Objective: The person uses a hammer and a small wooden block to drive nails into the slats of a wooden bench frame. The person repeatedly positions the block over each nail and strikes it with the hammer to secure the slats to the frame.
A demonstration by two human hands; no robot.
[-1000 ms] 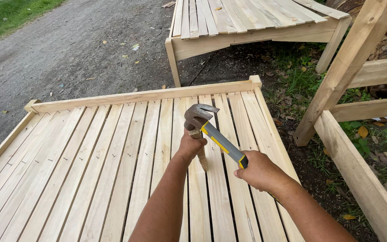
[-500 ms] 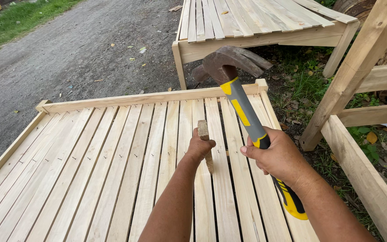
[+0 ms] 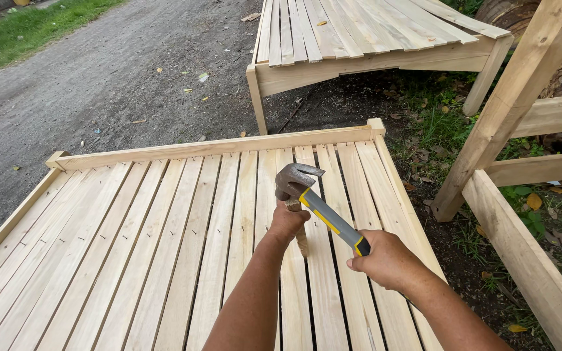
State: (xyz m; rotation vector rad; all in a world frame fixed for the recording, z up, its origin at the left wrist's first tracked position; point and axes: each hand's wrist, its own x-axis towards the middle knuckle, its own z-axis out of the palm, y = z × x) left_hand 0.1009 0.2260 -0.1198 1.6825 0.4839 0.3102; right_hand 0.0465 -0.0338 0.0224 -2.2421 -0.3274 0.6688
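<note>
My right hand (image 3: 388, 260) grips the grey and yellow handle of a claw hammer (image 3: 307, 190). Its steel head rests down on the top of a short wooden block (image 3: 301, 239). My left hand (image 3: 286, 220) pinches that block and holds it upright in the gap between two slats. Both hands are over the right half of a pale slatted wooden frame (image 3: 183, 146) that lies flat in front of me.
A second slatted wooden frame (image 3: 333, 65) stands on legs further back. Thick wooden beams (image 3: 521, 97) rise at the right over grass and dirt. A gravel path (image 3: 99, 71) runs along the far left.
The hammer was raised high half a second ago and has swung down onto the block. My left hand has kept its hold on the block.
</note>
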